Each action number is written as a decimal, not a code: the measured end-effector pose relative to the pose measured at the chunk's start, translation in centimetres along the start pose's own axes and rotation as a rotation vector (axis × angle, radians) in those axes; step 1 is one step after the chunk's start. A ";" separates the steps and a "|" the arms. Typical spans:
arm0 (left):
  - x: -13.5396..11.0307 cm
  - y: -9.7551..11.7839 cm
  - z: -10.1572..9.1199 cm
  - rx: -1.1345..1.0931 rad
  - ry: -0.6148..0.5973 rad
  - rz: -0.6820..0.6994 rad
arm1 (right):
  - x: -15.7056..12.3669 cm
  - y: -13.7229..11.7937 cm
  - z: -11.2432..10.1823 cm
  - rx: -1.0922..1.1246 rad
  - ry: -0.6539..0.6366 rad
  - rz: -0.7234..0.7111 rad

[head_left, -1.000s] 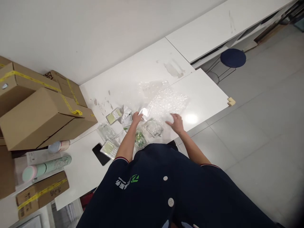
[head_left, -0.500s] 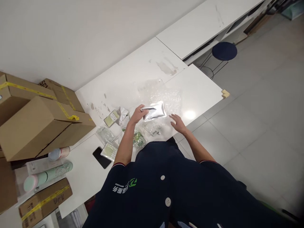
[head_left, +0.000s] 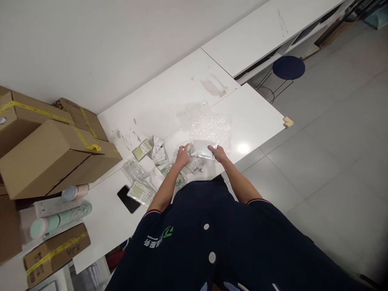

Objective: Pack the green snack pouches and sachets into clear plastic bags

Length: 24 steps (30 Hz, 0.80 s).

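A shiny silver foil pouch (head_left: 201,148) is held level above the table, its long side running between my hands. My left hand (head_left: 182,155) has its fingers closed at the pouch's left end. At the other end my right hand (head_left: 218,153) pinches it, thumb on top. Behind the pouch a sheet of clear bubble wrap (head_left: 210,124) lies flat. Just below it is a crumpled clear plastic packet (head_left: 195,165). Beside my left forearm are a green-printed packet (head_left: 180,180), partly covered, and a white-and-green packet (head_left: 160,157).
Several pale green packets (head_left: 142,191) in clear plastic lie left on the white table (head_left: 103,226), near a black phone (head_left: 128,199). Cardboard boxes (head_left: 45,157), a mint-green bottle (head_left: 62,218) and a jar (head_left: 74,192) stand further left. A dark blue stool (head_left: 288,67) is beyond the right edge.
My right hand has come in from the right and taken hold of the pouch's right end. The pouch has lowered and tilted, and my left hand has shifted down with it.
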<state>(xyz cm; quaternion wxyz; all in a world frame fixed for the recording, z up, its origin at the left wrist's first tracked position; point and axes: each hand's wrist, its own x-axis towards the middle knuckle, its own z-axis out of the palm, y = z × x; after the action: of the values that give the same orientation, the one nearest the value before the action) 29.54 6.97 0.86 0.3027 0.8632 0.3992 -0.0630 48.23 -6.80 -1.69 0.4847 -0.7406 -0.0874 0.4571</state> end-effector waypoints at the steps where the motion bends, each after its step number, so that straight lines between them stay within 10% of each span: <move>1: -0.1 -0.2 0.4 0.046 -0.019 0.040 | 0.4 0.1 0.2 -0.142 0.043 -0.002; 5: 0.4 -0.3 2.1 0.167 -0.048 0.164 | 1.1 0.7 1.0 -0.592 0.165 -0.054; 14: 1.7 -1.0 2.6 0.084 0.012 0.194 | 0.6 0.5 1.6 -0.692 0.120 -0.166; 24: 3.5 1.0 -1.1 0.112 0.019 0.286 | -1.7 -0.3 -1.2 -1.275 -0.067 -0.595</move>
<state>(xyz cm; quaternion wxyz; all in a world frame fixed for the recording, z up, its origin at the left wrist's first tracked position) 32.51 9.42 1.01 0.2562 0.9273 0.2708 -0.0334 48.31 -8.36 -0.28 0.0578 -0.8107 -0.5517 0.1874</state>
